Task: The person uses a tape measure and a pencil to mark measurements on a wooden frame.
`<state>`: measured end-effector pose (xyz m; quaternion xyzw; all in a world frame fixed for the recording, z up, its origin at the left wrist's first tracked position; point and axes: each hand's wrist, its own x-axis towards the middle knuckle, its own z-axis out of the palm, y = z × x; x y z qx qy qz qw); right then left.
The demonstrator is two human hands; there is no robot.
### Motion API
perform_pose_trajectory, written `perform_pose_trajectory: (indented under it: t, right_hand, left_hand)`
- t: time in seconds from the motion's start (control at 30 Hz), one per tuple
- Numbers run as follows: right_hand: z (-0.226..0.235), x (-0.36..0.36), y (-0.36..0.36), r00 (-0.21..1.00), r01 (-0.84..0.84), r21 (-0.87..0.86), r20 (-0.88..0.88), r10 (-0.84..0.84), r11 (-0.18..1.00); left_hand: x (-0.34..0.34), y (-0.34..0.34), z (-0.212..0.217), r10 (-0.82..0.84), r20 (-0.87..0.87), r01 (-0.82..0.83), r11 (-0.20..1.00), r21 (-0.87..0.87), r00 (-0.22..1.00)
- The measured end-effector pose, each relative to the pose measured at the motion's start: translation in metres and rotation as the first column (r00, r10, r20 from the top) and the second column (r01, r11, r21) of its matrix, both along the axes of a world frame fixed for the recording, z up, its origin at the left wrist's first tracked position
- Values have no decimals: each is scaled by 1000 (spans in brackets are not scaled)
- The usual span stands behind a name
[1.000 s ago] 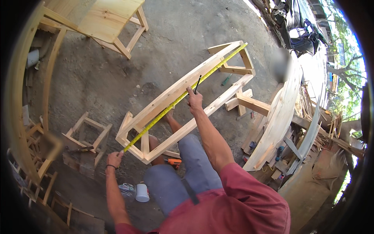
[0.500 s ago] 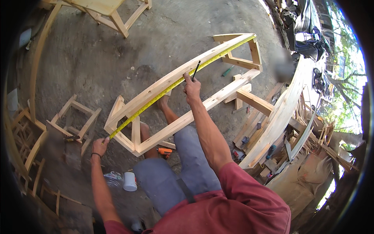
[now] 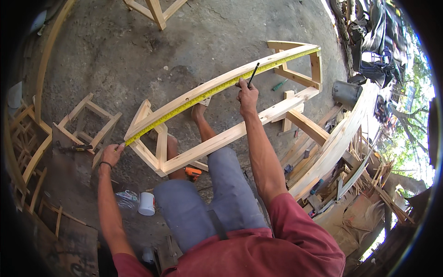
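Observation:
A wooden frame with two long rails stands across my legs. Along its far rail point(image 3: 184, 99) runs the stretched yellow blade of a tape measure point(image 3: 217, 90), reaching the frame's far right corner. My left hand point(image 3: 111, 154) is closed on the tape's left end, just outside the frame's left corner; the fingers hide what lies inside the grip. Between the two rails, my right hand point(image 3: 248, 97) grips a dark pencil point(image 3: 254, 75) pointing up, its fingertips at the tape's edge. Below it, the right forearm passes over the near rail point(image 3: 207, 150).
An orange power tool point(image 3: 193, 173) and a white tub point(image 3: 146, 204) sit near my legs. Small wooden frames point(image 3: 90, 121) stand at left. A green-handled tool point(image 3: 279, 85) lies beyond the near rail. Boards point(image 3: 339, 138), a grey bucket point(image 3: 346, 93) and wood scraps are at right.
My left hand has moved away from me, bringing the tape's left end up closer along the far rail. The right hand still grips the pencil by the tape. The whole view has shifted.

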<state>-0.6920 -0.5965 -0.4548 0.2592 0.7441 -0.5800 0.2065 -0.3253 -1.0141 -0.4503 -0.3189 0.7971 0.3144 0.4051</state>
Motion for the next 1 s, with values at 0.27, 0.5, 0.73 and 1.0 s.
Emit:
perform_pose_trajectory:
  t: [0.27, 0.5, 0.73, 1.0]
  right_hand:
    - [-3, -13, 5, 997, -66, 91, -31, 69, 994]
    - [-5, -38, 27, 968, -140, 323, -153, 198, 936]
    - [12, -72, 71, 997, -2, 282, -77, 24, 959]
    - [48, -102, 88, 915, -195, 273, -294, 275, 942]
  left_hand:
    - [-20, -6, 11, 2, 86, -6, 998, 55, 996]
    - [-22, -10, 4, 43, 150, -55, 996, 73, 988]
    - [-18, -11, 4, 30, 183, -34, 999, 18, 983]
    - [-31, -13, 11, -3, 257, -1, 1000, 17, 966]
